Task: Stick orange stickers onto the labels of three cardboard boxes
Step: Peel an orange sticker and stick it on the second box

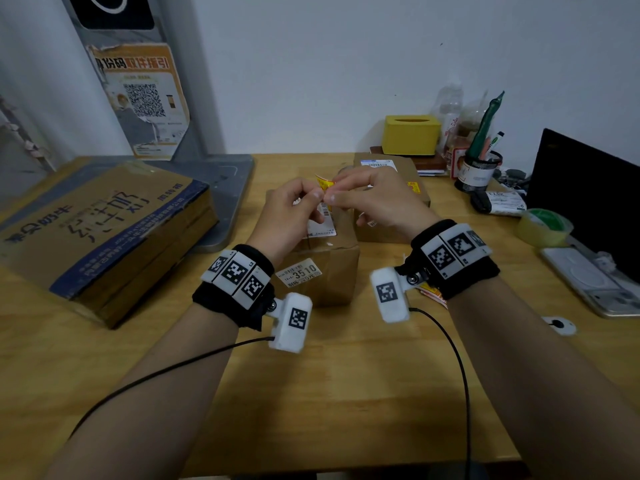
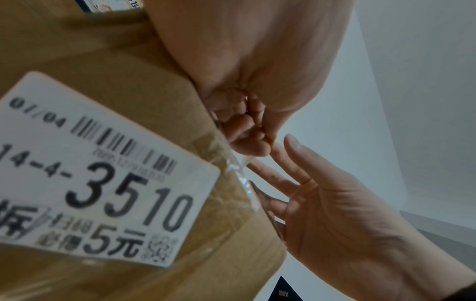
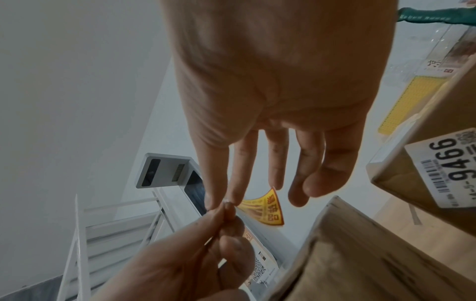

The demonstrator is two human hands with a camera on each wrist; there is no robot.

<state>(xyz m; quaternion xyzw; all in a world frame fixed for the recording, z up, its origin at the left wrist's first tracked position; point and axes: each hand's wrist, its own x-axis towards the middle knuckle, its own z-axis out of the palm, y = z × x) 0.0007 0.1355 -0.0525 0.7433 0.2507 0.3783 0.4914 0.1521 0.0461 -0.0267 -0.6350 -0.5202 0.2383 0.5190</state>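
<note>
Both hands raised over the near box [image 1: 320,261], at 12 o'clock from the wearer, fingertips meeting. Left hand [image 1: 291,209] pinching one end of the orange sticker [image 1: 325,184] between thumb and forefinger, remaining fingers curled in. Right hand [image 1: 375,199] pinching the other end at thumb and index; other three fingers hanging loose and spread, per right wrist view. Sticker [image 3: 265,207] dangling past the pinch, triangular, printed face showing. Probably peeling it off its backing, though no backing clearly visible.

White shipping label [image 1: 322,220] on top of the near box, directly under the hands. Second box [image 1: 388,202] at 1 o'clock, just beside the first, already carrying a small orange patch [image 1: 412,187] near its label. Large flat carton [image 1: 104,233] at 9 o'clock. Sticker sheet scrap [image 1: 431,291] on the desk [image 1: 346,393] under the right wrist.

Risks from here:
- Sticker folding onto itself, adhesive to adhesive, if the loose end swings.
- Sticking to a fingertip on release and lifting off with it.
- Landing on bare cardboard or over the barcode, not the label, since hands block the view of it.
- Tearing if both pinches pull apart too hard.
</note>
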